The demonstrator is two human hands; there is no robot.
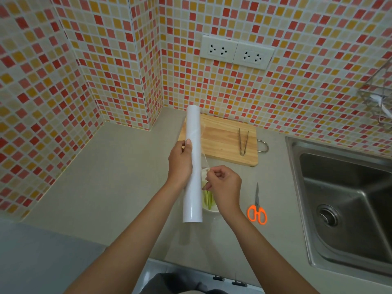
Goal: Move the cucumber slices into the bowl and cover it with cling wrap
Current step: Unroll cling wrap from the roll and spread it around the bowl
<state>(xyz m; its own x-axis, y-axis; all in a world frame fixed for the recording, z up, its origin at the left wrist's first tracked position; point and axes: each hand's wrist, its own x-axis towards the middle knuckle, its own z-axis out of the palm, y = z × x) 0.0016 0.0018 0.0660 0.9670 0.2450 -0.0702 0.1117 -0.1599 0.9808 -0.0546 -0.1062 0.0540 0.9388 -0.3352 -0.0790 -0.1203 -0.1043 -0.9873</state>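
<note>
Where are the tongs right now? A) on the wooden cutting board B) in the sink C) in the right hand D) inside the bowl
A: the metal tongs lie flat on the wooden cutting board, near its right end, with neither hand on them; the left hand holds the cling wrap roll and the right hand pinches the film's edge over the bowl.

Left hand (179,164) grips the cling wrap roll (193,166) above the bowl (210,209); right hand (224,185) pinches its film edge.
</note>
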